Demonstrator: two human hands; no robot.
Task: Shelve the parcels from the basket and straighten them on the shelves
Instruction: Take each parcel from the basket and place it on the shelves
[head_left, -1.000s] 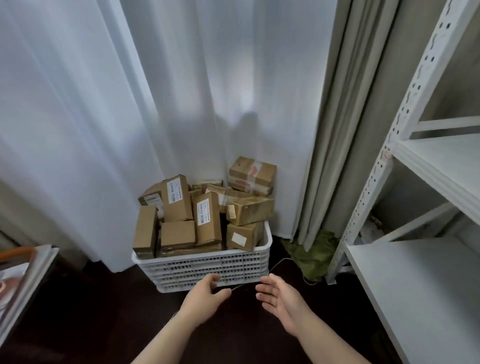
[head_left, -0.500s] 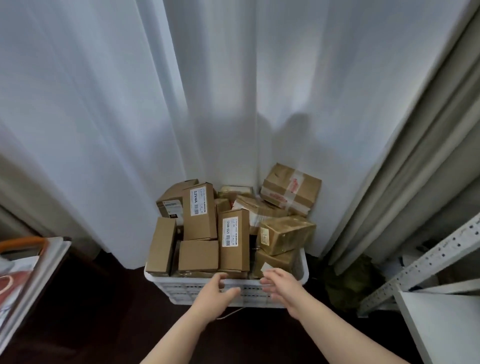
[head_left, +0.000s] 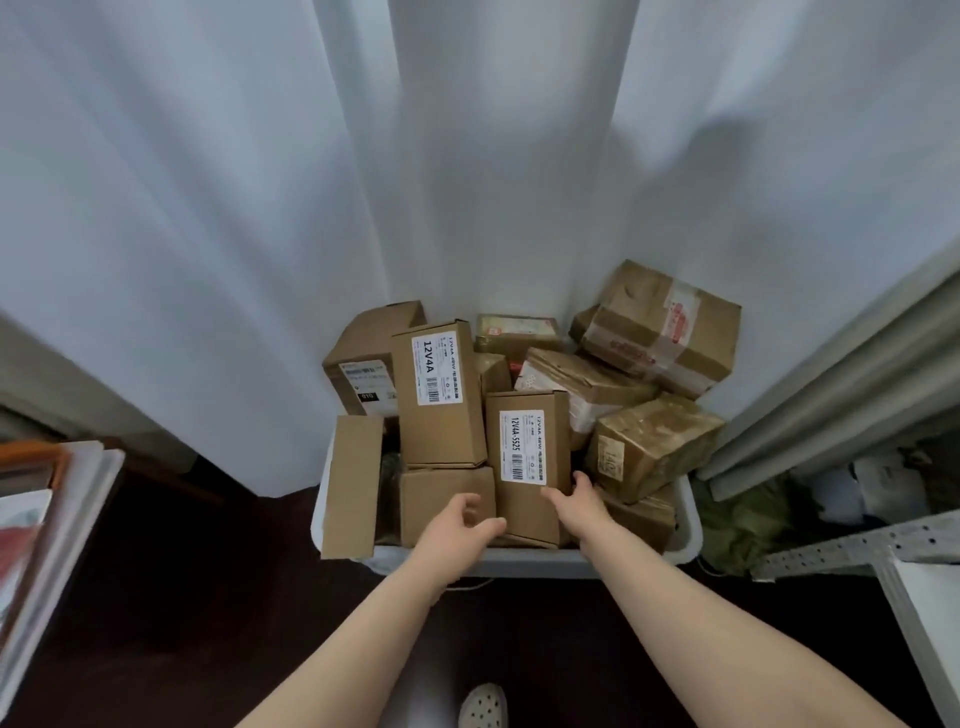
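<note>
Pick step: your left hand (head_left: 464, 524) and right hand (head_left: 577, 503), fingers loosely curled and holding nothing yet, flank the 12V4A-5525 box (head_left: 524, 452); clamp, lift.

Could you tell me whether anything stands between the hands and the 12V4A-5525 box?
Nothing visible does. The right hand touches the box at its right edge, and the left hand is at its lower left corner; parcels crowd both sides.

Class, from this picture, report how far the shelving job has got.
Done: nothing evident; no parcel shows on the shelf corner. In hand: left hand and right hand flank the 5525 parcel, grip unclear. Left: the basket is heaped with parcels to shelve and straighten.
</note>
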